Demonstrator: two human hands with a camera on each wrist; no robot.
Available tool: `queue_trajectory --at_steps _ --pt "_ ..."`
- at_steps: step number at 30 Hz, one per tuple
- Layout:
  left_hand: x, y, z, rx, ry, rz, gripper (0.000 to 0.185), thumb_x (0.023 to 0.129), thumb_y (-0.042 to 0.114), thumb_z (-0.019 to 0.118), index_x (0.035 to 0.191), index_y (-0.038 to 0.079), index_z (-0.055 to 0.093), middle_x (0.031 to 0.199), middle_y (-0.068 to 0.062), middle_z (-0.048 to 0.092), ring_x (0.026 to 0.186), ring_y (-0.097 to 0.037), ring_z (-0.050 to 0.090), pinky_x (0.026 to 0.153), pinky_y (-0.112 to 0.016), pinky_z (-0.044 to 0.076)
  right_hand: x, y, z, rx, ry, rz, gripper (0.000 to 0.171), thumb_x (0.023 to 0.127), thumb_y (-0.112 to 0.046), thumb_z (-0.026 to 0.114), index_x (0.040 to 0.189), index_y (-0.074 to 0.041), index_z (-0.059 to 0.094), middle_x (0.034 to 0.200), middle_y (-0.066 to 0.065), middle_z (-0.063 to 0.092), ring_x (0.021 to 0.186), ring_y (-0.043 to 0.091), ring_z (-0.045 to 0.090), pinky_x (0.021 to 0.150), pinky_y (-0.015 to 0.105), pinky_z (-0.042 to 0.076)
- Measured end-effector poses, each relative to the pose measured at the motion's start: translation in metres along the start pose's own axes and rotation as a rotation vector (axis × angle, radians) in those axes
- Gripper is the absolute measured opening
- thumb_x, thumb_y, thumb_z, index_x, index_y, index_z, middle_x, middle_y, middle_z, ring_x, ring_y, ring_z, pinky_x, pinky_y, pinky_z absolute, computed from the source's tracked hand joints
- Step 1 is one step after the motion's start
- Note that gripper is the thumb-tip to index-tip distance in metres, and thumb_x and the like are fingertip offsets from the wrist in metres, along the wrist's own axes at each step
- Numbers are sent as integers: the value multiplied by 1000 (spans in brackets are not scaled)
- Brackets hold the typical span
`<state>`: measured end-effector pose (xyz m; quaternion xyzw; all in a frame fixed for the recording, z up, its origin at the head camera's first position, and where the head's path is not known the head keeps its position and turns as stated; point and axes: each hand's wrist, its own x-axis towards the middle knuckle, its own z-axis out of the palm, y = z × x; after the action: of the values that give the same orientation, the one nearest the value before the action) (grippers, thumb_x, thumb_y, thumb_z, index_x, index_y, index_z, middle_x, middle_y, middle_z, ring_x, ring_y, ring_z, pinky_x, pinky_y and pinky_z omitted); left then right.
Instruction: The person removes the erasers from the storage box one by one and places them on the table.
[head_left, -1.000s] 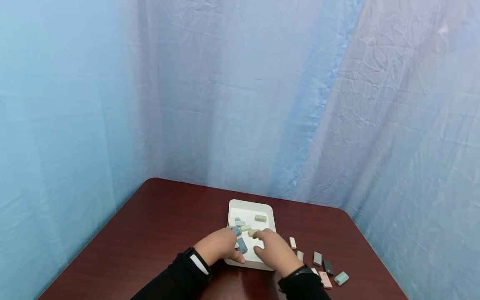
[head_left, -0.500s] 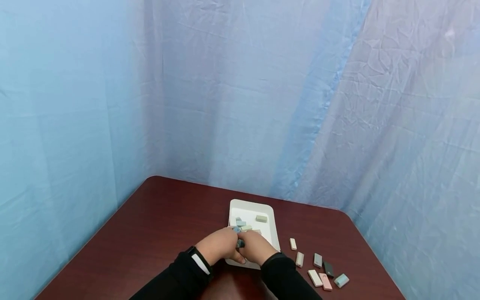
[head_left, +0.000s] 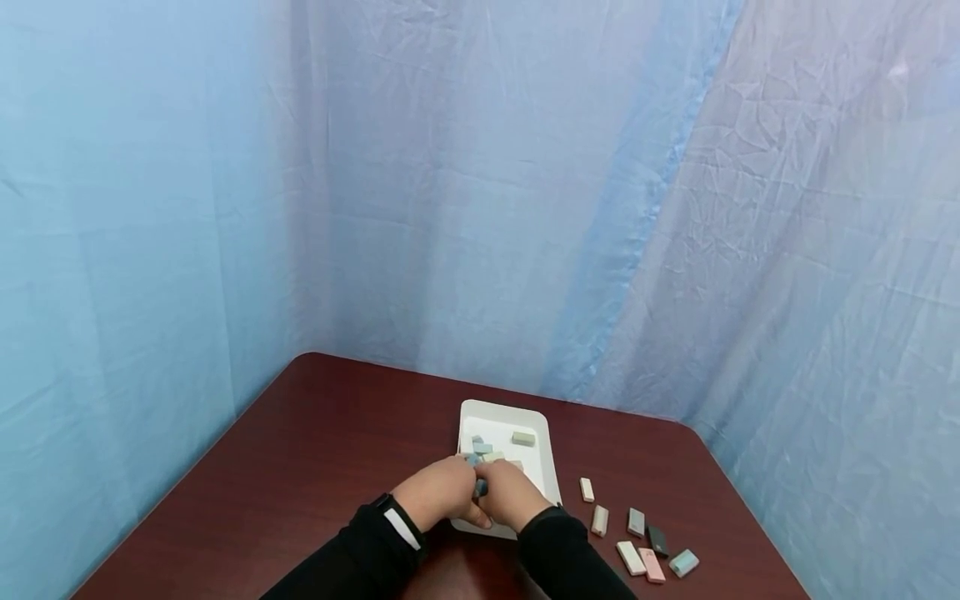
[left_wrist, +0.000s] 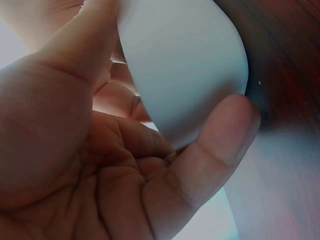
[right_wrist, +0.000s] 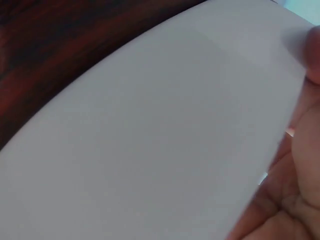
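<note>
A white tray (head_left: pixel 506 408) holds several small rectangular blocks, among them a pale green block (head_left: pixel 522 438) and a light blue block (head_left: pixel 482 448). My left hand (head_left: pixel 438 493) reaches over the tray's near left part. Its thumb lies outside the near wall; in the left wrist view other fingers (left_wrist: pixel 120 95) bend behind the rim, their tips hidden. Meeting it over the tray, my right hand (head_left: pixel 512 496) holds a slate-blue block (head_left: pixel 482 487) showing between the two hands. The right wrist view is mostly filled by tray wall (right_wrist: pixel 150 120), with part of a hand at the right edge.
On the dark red-brown table (head_left: pixel 360 417), right of the tray, lie several loose blocks: a pink block (head_left: pixel 651 566), a dark grey block (head_left: pixel 657 541), a teal block (head_left: pixel 683 562) and cream ones. Blue curtains (head_left: pixel 480 208) hang behind the table.
My right hand has moved left across the tray to meet the left hand at the slate-blue block. That block has turned slightly between them. The left hand stays nearly in place.
</note>
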<state>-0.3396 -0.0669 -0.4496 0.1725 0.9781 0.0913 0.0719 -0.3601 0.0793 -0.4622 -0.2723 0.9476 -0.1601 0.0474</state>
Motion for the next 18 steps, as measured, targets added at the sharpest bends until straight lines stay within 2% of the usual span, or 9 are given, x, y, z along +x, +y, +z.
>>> queue_trajectory --at_steps 5,9,12,16,18 --pt "4 0 2 10 -21 -7 66 82 65 84 108 4 81 110 -12 78 119 -25 69 105 -37 55 -7 2 -2 13 -17 12 20 95 -17 80 114 -23 80 107 3 74 103 24 68 92 43 58" --pt "4 0 3 6 -32 2 62 83 66 83 106 7 82 105 -10 76 111 -24 71 99 -37 58 -13 4 -2 9 19 -9 24 94 -20 82 117 -21 81 105 6 68 89 16 60 81 35 56" --pt "3 -1 1 -7 -27 12 57 84 64 83 98 9 82 96 -9 74 99 -22 72 93 -37 59 -17 5 -1 -9 53 -13 24 92 -14 82 116 -19 81 102 6 64 80 12 55 72 30 49" --pt "0 -2 -1 -27 0 16 56 82 62 86 95 8 80 89 -9 73 90 -20 71 86 -34 59 -17 6 0 -37 69 -16 24 90 -4 80 110 -18 81 99 4 66 78 10 53 70 28 47" --pt "-2 -2 -1 -30 14 26 54 82 61 87 93 8 80 86 -9 72 87 -20 71 84 -33 59 -17 6 0 -43 62 -24 21 90 -5 80 107 -18 81 98 2 67 80 9 54 71 28 49"
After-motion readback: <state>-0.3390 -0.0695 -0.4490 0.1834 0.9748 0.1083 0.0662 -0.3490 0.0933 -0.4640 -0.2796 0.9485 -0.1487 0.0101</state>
